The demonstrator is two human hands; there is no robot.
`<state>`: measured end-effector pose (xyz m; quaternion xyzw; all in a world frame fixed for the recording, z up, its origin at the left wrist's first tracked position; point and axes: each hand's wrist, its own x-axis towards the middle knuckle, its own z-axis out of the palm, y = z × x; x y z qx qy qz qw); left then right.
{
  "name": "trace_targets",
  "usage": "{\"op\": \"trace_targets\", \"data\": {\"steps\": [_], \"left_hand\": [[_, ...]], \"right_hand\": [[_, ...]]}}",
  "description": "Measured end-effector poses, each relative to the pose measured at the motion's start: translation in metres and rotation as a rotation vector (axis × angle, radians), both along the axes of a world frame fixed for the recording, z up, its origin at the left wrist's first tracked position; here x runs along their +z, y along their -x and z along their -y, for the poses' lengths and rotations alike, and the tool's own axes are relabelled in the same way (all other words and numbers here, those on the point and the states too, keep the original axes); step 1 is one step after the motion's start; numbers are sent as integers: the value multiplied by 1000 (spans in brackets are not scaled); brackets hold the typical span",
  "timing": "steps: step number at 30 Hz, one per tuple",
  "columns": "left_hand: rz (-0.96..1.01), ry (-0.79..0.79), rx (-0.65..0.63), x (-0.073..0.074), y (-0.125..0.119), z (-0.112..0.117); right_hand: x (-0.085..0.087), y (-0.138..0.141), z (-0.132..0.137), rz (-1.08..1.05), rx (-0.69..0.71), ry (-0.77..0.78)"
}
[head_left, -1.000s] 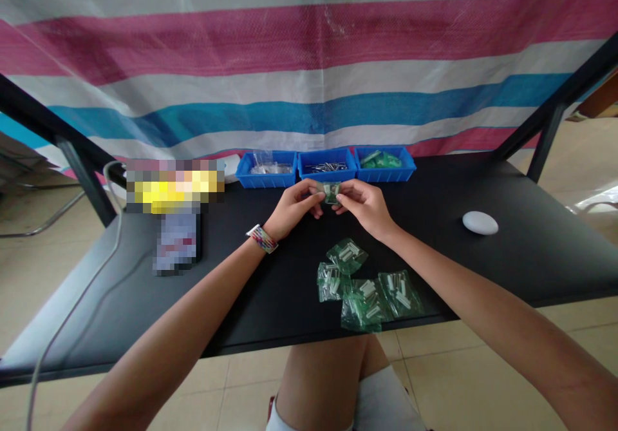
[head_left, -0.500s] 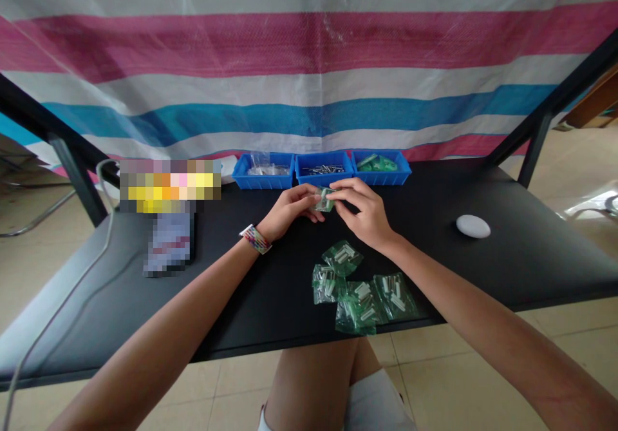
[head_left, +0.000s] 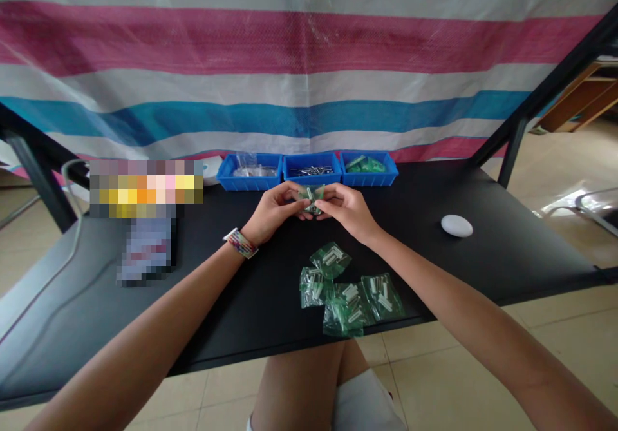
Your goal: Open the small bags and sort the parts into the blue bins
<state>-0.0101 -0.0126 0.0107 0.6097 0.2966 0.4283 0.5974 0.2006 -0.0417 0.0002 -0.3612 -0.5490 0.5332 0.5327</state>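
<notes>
Both hands meet above the black table, in front of three blue bins. My left hand and my right hand pinch a small green plastic bag between their fingertips. The bag holds small metal pieces. Nearer to me lies a pile of filled green bags, several of them, close to the table's front edge. A colourful band sits on my left wrist.
Three blue bins line the back: the left bin with clear bags, the middle bin with metal pieces, the right bin with green bags. A white oval object lies right. Blurred items and a cable lie left.
The view has shifted slightly right. My hands stay together on the small bag, the fingers working along its top edge. The pile of bags has not moved.
</notes>
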Motion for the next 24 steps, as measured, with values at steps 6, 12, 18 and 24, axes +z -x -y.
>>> {"op": "trace_targets", "data": {"steps": [6, 12, 18, 24], "left_hand": [[-39, -17, -9, 3, -1, 0], [-60, -9, -36, 4, 1, -1], [-67, 18, -33, 5, 2, -2], [-62, 68, -33, 5, 1, -1]], "right_hand": [[-4, 2, -2, 55, -31, -39], [5, -23, -16, 140, -348, -230], [26, -88, -33, 671, -743, -558], [15, -114, -43, 1135, -746, -471]]}}
